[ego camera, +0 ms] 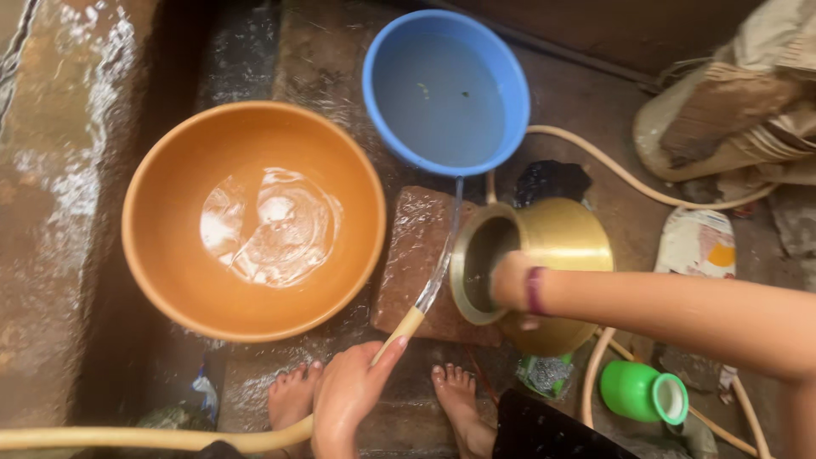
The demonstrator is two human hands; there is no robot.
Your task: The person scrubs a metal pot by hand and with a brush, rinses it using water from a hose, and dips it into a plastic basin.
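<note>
Water streams from a tan hose (212, 438) gripped in the left hand (347, 399) toward a brass pot (557, 246) tipped on its side on the wet floor (76, 212). Right hand (508, 280) is buried inside the pot's mouth, its fingers hidden; rinsing looks mid-way.

Left hand (348, 404) with hose (153, 439), right hand (508, 280) inside brass pot (557, 246)

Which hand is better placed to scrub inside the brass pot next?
Probably the right hand: it is already inside the mouth of the brass pot. The left hand is busy holding the hose, which sprays water toward the pot.
</note>
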